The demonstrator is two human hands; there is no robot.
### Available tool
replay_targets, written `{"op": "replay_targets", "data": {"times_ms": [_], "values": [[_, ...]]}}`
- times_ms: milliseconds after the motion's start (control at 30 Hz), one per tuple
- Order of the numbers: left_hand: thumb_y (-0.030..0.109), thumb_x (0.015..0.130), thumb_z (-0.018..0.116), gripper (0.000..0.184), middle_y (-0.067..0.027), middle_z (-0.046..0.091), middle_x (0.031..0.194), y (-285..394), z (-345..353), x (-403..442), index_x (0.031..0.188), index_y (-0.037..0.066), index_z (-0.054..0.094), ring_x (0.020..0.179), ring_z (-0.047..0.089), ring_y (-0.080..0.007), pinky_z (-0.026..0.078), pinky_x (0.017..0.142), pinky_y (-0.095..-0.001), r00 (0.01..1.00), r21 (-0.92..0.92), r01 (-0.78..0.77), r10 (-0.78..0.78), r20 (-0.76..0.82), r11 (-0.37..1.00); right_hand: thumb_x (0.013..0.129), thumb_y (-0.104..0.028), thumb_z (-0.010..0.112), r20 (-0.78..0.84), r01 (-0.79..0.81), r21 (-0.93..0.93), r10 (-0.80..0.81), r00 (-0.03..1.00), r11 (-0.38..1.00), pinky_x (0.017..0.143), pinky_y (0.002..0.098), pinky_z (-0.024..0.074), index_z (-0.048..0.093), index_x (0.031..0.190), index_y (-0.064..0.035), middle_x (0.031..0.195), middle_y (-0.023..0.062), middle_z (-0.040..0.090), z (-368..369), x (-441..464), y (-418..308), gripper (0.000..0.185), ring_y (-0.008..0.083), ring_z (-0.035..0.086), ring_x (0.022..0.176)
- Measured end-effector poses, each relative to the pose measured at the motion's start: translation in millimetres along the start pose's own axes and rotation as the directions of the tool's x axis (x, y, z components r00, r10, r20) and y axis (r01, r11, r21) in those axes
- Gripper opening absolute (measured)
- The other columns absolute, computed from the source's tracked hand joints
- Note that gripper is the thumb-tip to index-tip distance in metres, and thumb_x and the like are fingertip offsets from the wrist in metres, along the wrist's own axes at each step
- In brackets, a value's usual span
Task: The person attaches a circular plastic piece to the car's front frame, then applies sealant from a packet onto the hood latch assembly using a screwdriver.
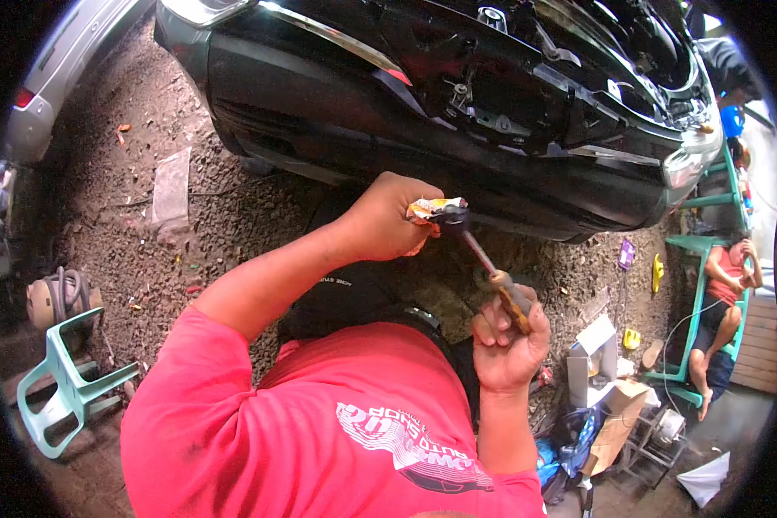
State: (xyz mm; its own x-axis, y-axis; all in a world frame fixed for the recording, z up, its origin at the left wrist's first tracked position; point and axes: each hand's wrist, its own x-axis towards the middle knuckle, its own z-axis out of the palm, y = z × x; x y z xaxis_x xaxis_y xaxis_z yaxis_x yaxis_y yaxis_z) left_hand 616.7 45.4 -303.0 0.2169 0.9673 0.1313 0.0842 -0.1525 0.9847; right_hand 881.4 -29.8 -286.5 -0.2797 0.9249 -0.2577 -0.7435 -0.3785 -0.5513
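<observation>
My left hand [393, 216] is closed around a crumpled orange and white wrapper [432, 208], in front of the black car bumper [337, 112]. In my right hand [509, 337] is the yellowish handle of a screwdriver-like tool [482, 252], its thin metal shaft pointing up and left. The shaft's far end meets a small dark lump at the wrapper's right edge; what this lump is cannot be made out. Both hands are above the gravel, between my red shirt and the car.
A green plastic chair [69, 380] and a coiled hose [65, 293] are at the left. At the right, a person in red [727, 281] reclines on green seating, near an open white box [591, 363] and cardboard. A silver car [69, 69] is at the upper left.
</observation>
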Motion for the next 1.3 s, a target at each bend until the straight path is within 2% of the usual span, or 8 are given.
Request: {"op": "replay_targets", "data": {"times_ms": [100, 433, 633, 733, 800, 867, 1133, 1300], "values": [[0.002, 0.091, 0.067, 0.01, -0.004, 0.067, 0.069, -8.4, -5.0, -5.1, 0.081, 0.004, 0.068, 0.061, 0.064, -0.0103, 0.049, 0.053, -0.0304, 0.971, 0.01, 0.225, -0.225, 0.076, 0.974, 0.1, -0.036, 0.062, 0.002, 0.096, 0.024, -0.096, 0.995, 0.995, 0.056, 0.0273, 0.0387, 0.06, 0.122, -0.0047, 0.106, 0.0129, 0.068, 10.8, -0.2, -13.5, 0.038, 0.0102, 0.043, 0.063], [-0.003, 0.09, 0.064, 0.013, -0.0027, 0.073, 0.079, -15.7, -13.5, -12.8, 0.094, 0.004, 0.075, 0.075, 0.067, -0.0102, 0.053, 0.067, -0.0303, 0.961, 0.021, 0.276, -0.276, -0.009, 0.961, 0.095, -0.026, 0.069, 0.195, 0.397, -0.398, -0.347, 0.917, 0.827, 0.072, 0.0349, 0.0492, 0.054, 0.134, -0.004, 0.099, 0.0122, 0.066, 33.6, 29.6, -40.8, 0.047, 0.0166, 0.058, 0.076], [-0.002, 0.092, 0.066, 0.012, -0.0017, 0.073, 0.084, -9.1, -37.5, -12.0, 0.102, 0.001, 0.072, 0.081, 0.067, -0.0105, 0.056, 0.077, -0.03, 0.977, -0.095, 0.191, -0.199, -0.076, 0.977, 0.093, -0.013, 0.068, 0.297, 0.501, -0.603, -0.408, 0.863, 0.621, 0.08, 0.0348, 0.054, 0.056, 0.135, 0.0017, 0.111, 0.0143, 0.068, 40.4, 48.3, -58.0, 0.046, 0.0197, 0.065, 0.086], [0.0, 0.091, 0.068, 0.005, -0.0056, 0.073, 0.089, -3.4, -61.5, -10.5, 0.096, 0.0, 0.07, 0.086, 0.069, -0.0149, 0.057, 0.08, -0.0323, 0.978, -0.144, -0.025, -0.006, -0.21, 0.989, 0.092, -0.007, 0.066, 0.327, 0.525, -0.666, -0.424, 0.844, 0.531, 0.084, 0.0341, 0.0561, 0.057, 0.134, 0.0024, 0.118, 0.0145, 0.068, 49.8, 56.8, -56.8, 0.044, 0.0191, 0.067, 0.089], [-0.007, 0.09, 0.063, 0.023, -0.0052, 0.072, 0.088, -5.6, -80.8, -2.7, 0.112, -0.001, 0.069, 0.083, 0.07, -0.015, 0.058, 0.074, -0.0315, 0.964, -0.233, -0.163, 0.104, -0.243, 0.959, 0.092, 0.0, 0.064, 0.323, 0.516, -0.677, -0.418, 0.849, 0.525, 0.087, 0.0334, 0.057, 0.059, 0.133, 0.0013, 0.121, 0.0127, 0.067, 47.6, 62.9, -53.0, 0.042, 0.0179, 0.069, 0.091], [-0.005, 0.091, 0.063, 0.016, -0.007, 0.072, 0.088, -3.0, -98.9, 3.0, 0.106, -0.001, 0.068, 0.083, 0.071, -0.0171, 0.059, 0.076, -0.033, 0.939, -0.149, -0.247, 0.198, -0.282, 0.958, 0.091, 0.005, 0.063, 0.381, 0.555, -0.713, -0.427, 0.82, 0.429, 0.088, 0.0333, 0.0572, 0.06, 0.132, -0.0003, 0.121, 0.0112, 0.068, 46.3, 71.2, -47.4, 0.041, 0.0168, 0.068, 0.091], [-0.005, 0.089, 0.064, 0.005, -0.0095, 0.072, 0.089, -17.7, -122.4, 15.9, 0.092, -0.001, 0.066, 0.086, 0.073, -0.0202, 0.058, 0.078, -0.0343, 0.934, -0.175, -0.261, 0.202, -0.293, 0.949, 0.089, 0.012, 0.065, 0.564, 0.69, -0.703, -0.456, 0.688, 0.17, 0.088, 0.0299, 0.0551, 0.064, 0.126, -0.006, 0.122, 0.01, 0.057, 40.6, 92.9, -30.8, 0.041, 0.0169, 0.065, 0.098], [-0.004, 0.089, 0.064, 0.004, -0.0103, 0.072, 0.088, -21.3, -123.1, 18.9, 0.091, -0.001, 0.066, 0.086, 0.073, -0.0213, 0.058, 0.079, -0.035, 0.931, -0.187, -0.267, 0.203, -0.305, 0.945, 0.09, 0.009, 0.068, 0.548, 0.695, -0.699, -0.498, 0.672, 0.169, 0.089, 0.03, 0.0552, 0.064, 0.127, -0.0076, 0.124, 0.0101, 0.057, 33.9, 101.8, -17.0, 0.041, 0.0168, 0.065, 0.098]]}}
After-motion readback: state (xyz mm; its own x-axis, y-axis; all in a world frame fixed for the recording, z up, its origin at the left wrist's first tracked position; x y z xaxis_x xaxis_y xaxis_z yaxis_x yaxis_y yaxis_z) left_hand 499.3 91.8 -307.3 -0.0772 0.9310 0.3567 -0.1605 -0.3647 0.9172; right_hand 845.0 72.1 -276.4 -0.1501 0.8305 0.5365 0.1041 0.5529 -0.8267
